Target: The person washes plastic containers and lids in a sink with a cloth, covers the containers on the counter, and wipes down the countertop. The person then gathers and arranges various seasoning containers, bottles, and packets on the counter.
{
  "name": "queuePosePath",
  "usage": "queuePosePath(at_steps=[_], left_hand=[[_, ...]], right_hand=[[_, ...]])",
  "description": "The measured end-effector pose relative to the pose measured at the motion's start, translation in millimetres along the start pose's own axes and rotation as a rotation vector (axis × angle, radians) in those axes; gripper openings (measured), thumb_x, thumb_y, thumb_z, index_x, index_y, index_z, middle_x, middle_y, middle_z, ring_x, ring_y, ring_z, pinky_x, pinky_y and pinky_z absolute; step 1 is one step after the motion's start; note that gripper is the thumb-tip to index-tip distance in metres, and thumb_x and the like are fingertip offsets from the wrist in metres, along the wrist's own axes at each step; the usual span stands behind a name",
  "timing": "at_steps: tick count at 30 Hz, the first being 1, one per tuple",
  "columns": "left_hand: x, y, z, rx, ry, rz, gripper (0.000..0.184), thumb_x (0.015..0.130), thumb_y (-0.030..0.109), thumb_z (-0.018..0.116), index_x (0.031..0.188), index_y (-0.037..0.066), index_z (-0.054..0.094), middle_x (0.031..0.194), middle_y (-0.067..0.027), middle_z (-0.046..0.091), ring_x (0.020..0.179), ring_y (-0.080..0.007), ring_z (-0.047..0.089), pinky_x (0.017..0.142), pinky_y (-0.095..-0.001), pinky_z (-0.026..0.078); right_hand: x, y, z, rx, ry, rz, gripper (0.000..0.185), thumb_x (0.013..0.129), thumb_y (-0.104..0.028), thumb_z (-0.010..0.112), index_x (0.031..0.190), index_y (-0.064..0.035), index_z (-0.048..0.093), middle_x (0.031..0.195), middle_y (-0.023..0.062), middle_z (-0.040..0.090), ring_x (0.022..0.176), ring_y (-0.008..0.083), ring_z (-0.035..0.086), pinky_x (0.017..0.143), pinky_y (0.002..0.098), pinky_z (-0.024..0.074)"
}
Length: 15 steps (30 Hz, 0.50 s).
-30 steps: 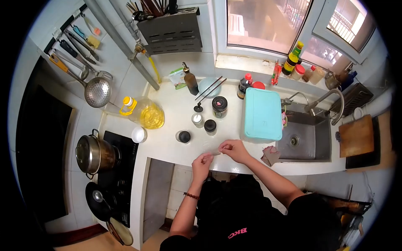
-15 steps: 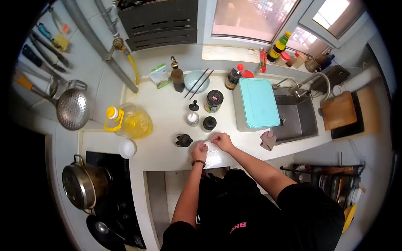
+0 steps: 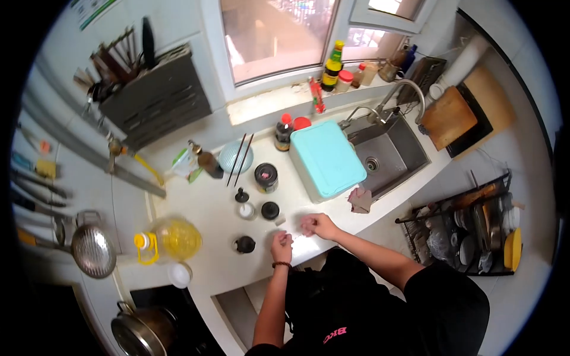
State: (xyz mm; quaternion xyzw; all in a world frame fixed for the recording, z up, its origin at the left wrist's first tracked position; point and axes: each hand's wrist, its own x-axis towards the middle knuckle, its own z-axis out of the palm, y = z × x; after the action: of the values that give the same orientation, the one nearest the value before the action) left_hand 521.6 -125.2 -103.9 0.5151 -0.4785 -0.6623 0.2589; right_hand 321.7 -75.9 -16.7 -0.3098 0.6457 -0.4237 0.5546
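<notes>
My left hand (image 3: 282,246), with a dark beaded bracelet at its wrist, is over the front of the white counter (image 3: 208,270), its fingers curled together. My right hand (image 3: 319,226) is just to its right, fingers bent and partly blurred. Whatever lies between the fingertips is too small or clear to make out. Beyond the hands stands a small black-topped jar (image 3: 270,210), with a small pale piece (image 3: 280,220) beside it. Left of that are an uncovered jar of white contents (image 3: 245,211), a black lid with a knob (image 3: 241,194) and another dark-topped jar (image 3: 244,244).
A larger dark-lidded jar (image 3: 266,177) stands behind, near a bowl (image 3: 244,158) with chopsticks (image 3: 237,160) across it. A turquoise-lidded box (image 3: 328,159) stands before the sink (image 3: 389,154), with a cloth (image 3: 360,200) beside it. An oil jug (image 3: 178,238) is at left.
The view has turned, so the counter and its things appear shifted and tilted. My hands have drawn slightly apart, and a pale piece now shows beside the small black-topped jar.
</notes>
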Motion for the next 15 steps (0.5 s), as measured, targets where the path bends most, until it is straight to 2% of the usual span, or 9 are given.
queuePosePath(at_steps=[1, 3, 9, 15], left_hand=[[3, 28, 18, -0.009, -0.053, 0.018, 0.03, 0.098, 0.017, 0.07, 0.123, 0.003, 0.062, 0.106, -0.0109, 0.071, 0.083, -0.0178, 0.073, 0.063, -0.0289, 0.057], [-15, 58, 32, -0.028, -0.083, 0.016, 0.028, 0.098, 0.016, 0.069, 0.121, 0.002, 0.064, 0.104, -0.0123, 0.072, 0.082, -0.0174, 0.073, 0.063, -0.0281, 0.057], [-1, 169, 105, -0.053, -0.191, 0.262, 0.025, 0.1, 0.016, 0.067, 0.118, -0.001, 0.064, 0.101, -0.0092, 0.071, 0.081, -0.0152, 0.071, 0.064, -0.0255, 0.055], [78, 240, 211, 0.059, -0.146, 0.335, 0.023, 0.1, 0.017, 0.067, 0.114, 0.0, 0.065, 0.102, -0.0077, 0.071, 0.079, -0.0144, 0.07, 0.06, -0.0262, 0.054]], right_hand=[[-1, -7, -17, 0.018, 0.035, -0.029, 0.029, 0.099, -0.003, 0.06, 0.126, 0.0072, 0.062, 0.11, 0.0154, 0.072, 0.088, 0.021, 0.074, 0.076, 0.0336, 0.0631], [-21, -21, -24, 0.156, 0.002, 0.001, 0.027, 0.1, -0.006, 0.062, 0.125, 0.0057, 0.064, 0.1, 0.013, 0.074, 0.082, 0.0185, 0.073, 0.074, 0.032, 0.0625], [-27, -105, -103, 0.198, -0.02, -0.238, 0.026, 0.101, -0.012, 0.065, 0.12, 0.0062, 0.065, 0.1, 0.013, 0.074, 0.082, 0.0178, 0.072, 0.074, 0.032, 0.062], [-18, -172, -230, 0.222, 0.023, -0.411, 0.022, 0.102, -0.012, 0.064, 0.115, 0.0046, 0.068, 0.096, 0.0102, 0.074, 0.083, 0.0149, 0.072, 0.076, 0.0293, 0.059]])
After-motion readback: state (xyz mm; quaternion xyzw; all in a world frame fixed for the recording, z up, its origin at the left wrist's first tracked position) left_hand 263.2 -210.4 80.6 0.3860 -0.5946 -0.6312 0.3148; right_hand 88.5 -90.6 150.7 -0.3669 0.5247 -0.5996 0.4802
